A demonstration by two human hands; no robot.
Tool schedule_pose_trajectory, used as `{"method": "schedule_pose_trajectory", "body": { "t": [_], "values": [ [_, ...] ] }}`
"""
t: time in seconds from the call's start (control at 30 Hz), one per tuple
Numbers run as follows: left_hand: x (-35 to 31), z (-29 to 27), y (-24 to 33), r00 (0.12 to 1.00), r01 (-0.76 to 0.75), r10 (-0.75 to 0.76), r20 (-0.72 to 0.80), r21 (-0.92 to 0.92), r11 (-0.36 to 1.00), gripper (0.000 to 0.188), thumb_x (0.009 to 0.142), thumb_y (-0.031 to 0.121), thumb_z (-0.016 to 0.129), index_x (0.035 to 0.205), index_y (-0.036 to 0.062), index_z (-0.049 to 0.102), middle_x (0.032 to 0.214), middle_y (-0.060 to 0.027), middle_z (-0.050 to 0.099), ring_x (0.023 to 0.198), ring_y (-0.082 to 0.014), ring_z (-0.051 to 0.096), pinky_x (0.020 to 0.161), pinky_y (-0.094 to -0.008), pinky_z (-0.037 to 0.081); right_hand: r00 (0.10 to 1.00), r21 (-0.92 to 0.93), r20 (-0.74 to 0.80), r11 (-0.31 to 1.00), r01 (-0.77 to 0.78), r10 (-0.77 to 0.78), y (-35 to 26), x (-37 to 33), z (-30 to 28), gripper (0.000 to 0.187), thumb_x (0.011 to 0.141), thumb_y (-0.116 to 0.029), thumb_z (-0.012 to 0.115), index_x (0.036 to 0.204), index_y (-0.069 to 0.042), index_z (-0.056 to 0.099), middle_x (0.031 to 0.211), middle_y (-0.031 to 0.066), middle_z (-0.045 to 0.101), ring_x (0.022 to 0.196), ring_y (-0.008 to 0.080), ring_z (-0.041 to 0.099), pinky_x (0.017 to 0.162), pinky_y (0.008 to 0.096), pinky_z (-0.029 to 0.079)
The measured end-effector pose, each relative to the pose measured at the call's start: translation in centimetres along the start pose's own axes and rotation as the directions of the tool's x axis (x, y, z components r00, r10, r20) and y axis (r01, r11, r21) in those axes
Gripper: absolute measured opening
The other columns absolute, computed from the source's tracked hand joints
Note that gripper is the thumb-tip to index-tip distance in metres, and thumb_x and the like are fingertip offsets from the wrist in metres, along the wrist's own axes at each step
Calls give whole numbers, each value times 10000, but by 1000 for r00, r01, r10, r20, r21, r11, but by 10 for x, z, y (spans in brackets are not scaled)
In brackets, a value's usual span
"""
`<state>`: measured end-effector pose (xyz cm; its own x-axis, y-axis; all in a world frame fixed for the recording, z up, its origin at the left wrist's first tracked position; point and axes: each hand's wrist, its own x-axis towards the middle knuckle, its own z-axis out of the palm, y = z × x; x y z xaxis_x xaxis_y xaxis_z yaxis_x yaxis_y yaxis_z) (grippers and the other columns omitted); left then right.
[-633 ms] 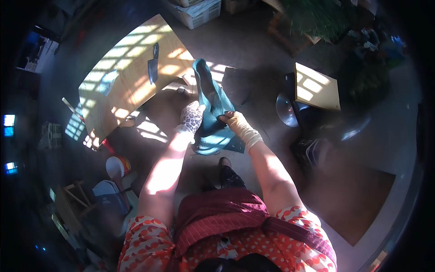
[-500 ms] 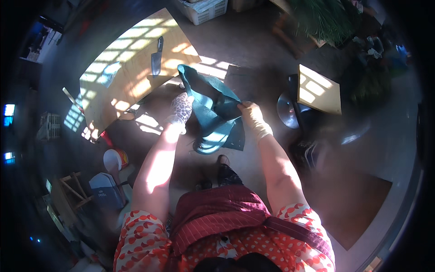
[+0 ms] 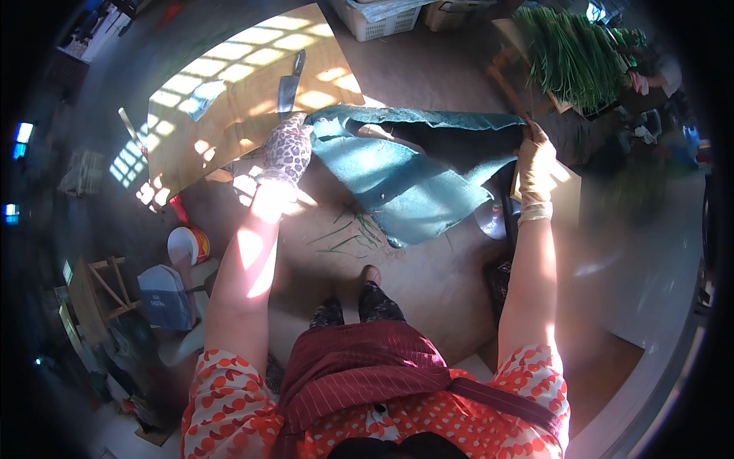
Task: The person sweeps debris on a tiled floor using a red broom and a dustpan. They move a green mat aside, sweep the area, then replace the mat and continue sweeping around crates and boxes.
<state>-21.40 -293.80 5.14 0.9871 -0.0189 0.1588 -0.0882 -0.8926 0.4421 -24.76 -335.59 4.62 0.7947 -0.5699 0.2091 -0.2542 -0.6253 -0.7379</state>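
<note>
Grip: left hand (image 3: 287, 153) and right hand (image 3: 537, 164), both gloved, fingers closed on opposite ends of the teal cloth (image 3: 405, 191).
Cloth: held up in front of the person, above the floor (image 3: 321, 268); long axis runs left to right, its upper edge drawn nearly straight, the slack part pointing down toward the feet.
Wooden board (image 3: 248, 99): just beyond the left hand, cleaver (image 3: 288, 92) on it.
Pale panel (image 3: 567, 195): partly hidden behind the right hand.
Green stalks (image 3: 569, 61): far right, near another person's hand (image 3: 639, 82).
</note>
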Motion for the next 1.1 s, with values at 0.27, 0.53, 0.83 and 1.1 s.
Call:
{"method": "schedule_pose_trajectory", "body": {
  "t": [0.27,0.53,0.83,1.1],
  "values": [
    [-9,11,4,970,-136,89,227,200,970,169,830,195,448,871,106,585,813,-125,620,819,-318,598,685,-426,465,997,-309,70,951,2,21,-5,37,3,298,791,-118,471,1042,-136,632,796,127,660,694,228,657,666,320,499],
    [-27,16,-8,971,-168,129,203,193,967,167,826,174,465,928,114,582,894,-138,606,874,-318,576,726,-435,446,939,-430,-17,851,303,-344,-23,51,3,213,803,-153,519,967,-175,652,877,118,642,789,307,620,692,360,488],
    [-34,-3,-31,972,-225,181,149,370,902,172,815,131,450,904,110,596,886,-97,614,878,-267,587,741,-380,452,937,-357,24,872,334,-349,-13,35,26,220,811,-160,516,983,-176,651,928,102,639,842,289,617,719,344,484],
    [-73,-28,-71,949,-317,278,151,480,818,152,771,154,506,874,127,616,793,-70,608,759,-243,589,682,-368,469,888,-302,173,836,459,-425,-27,-7,33,181,810,-158,539,947,-133,655,900,116,641,830,282,615,737,317,475]
  ]
}}
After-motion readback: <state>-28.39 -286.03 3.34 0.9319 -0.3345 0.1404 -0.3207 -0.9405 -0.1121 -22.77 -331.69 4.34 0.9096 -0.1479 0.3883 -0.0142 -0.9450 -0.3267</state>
